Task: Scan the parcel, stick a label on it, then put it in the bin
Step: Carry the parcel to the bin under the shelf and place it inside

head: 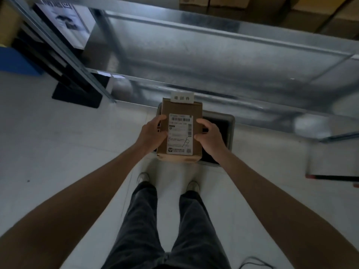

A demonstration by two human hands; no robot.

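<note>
The parcel [179,131], a brown cardboard box wearing a white barcoded label [180,133], is hanging over the grey bin [231,131]; left hand [152,133] and right hand [209,135] are gripping its sides, arms stretching forward

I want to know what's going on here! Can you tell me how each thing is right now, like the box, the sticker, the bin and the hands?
Parcel: closed, held in the air over the bin.
Shipping label: stuck flat on the parcel's top.
Bin: open on the floor, mostly hidden by the parcel.
Left hand: gripping the parcel's left edge.
Right hand: gripping the parcel's right edge.
White sign: fixed on the metal shelf edge.
</note>
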